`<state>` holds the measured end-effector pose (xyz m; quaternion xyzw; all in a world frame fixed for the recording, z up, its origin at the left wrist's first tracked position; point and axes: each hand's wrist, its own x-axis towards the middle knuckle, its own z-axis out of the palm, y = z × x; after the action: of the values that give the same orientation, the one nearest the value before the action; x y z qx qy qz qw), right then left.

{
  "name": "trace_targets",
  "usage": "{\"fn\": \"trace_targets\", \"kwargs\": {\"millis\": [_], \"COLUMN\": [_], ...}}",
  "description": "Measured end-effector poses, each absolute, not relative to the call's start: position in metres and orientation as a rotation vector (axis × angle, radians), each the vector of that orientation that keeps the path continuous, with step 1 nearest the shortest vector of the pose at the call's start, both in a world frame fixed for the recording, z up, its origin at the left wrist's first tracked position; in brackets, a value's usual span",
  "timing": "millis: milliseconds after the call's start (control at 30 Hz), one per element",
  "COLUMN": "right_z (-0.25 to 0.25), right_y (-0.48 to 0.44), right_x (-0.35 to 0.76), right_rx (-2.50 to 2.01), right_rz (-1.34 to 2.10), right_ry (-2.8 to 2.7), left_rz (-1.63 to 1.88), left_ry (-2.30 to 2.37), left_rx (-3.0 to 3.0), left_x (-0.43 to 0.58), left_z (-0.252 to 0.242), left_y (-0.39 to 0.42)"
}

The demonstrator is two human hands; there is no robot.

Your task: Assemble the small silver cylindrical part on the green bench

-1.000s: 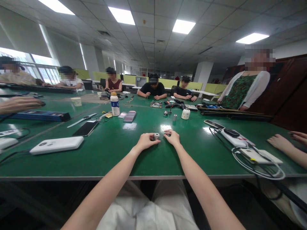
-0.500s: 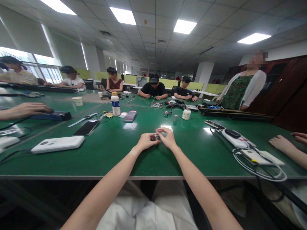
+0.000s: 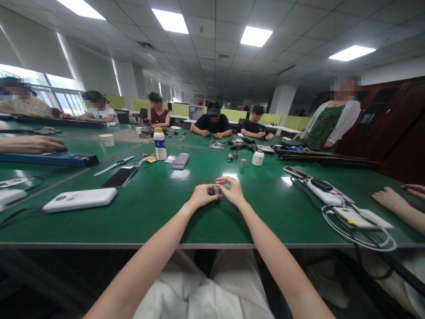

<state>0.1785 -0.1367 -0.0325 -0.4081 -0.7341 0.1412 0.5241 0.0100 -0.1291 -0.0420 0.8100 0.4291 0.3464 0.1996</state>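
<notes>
Green matting covers the long shared table (image 3: 149,217) in an open office under ceiling light panels, with several people seated along its far side and one person (image 3: 332,126) standing at the far right. Near the middle of the near edge, the person's left hand (image 3: 201,195) and right hand (image 3: 234,192) meet over a small metal cylinder (image 3: 217,189), which sits low at the tabletop between them; whether it rests on the mat or is lifted just clear cannot be told. The left hand's fingers are curled close, thumb and forefinger gripping the cylinder from the left side. The right hand arches over it from the right, fingertips drawn narrow and pinched on its top. To the near left lies a white power bank (image 3: 79,199), and farther off a black phone (image 3: 119,177). Beyond those stand a white bottle (image 3: 160,145) with a blue label and, to its right, a stack of pink cards (image 3: 179,161). Far of the hands stand a small white jar (image 3: 257,158) and a grey metal piece (image 3: 242,163) just beside it. At the right, a white device (image 3: 348,217) lies ringed by looped cables, near a co-worker's hand (image 3: 387,198) resting flat on the mat. At the far left another co-worker's hand (image 3: 36,144) rests on a long blue box (image 3: 49,158).
</notes>
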Motion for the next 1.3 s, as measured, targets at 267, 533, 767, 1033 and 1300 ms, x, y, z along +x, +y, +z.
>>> {"fn": "trace_targets", "kwargs": {"millis": [267, 533, 767, 1033, 1300], "right_z": [-0.024, -0.026, -0.031, -0.034, -0.033], "right_y": [-0.141, -0.141, -0.138, -0.136, -0.135], "right_x": [0.185, 0.184, 0.185, 0.187, 0.188], "right_rx": [-1.200, -1.206, -1.229, -1.249, -1.272], "right_rz": [0.195, 0.225, 0.247, 0.273, 0.279], "right_ry": [-1.421, -1.444, -1.455, -1.473, -1.452], "left_rz": [1.100, 1.288, 1.418, 1.357, 1.537], "left_ry": [1.306, 1.339, 1.690, 1.904, 1.530], "left_rx": [2.253, 2.238, 2.072, 2.005, 2.297], "left_x": [0.013, 0.016, 0.003, -0.008, 0.016], "left_z": [-0.036, -0.030, -0.037, -0.045, -0.026], "left_y": [-0.135, -0.132, -0.116, -0.109, -0.136]}}
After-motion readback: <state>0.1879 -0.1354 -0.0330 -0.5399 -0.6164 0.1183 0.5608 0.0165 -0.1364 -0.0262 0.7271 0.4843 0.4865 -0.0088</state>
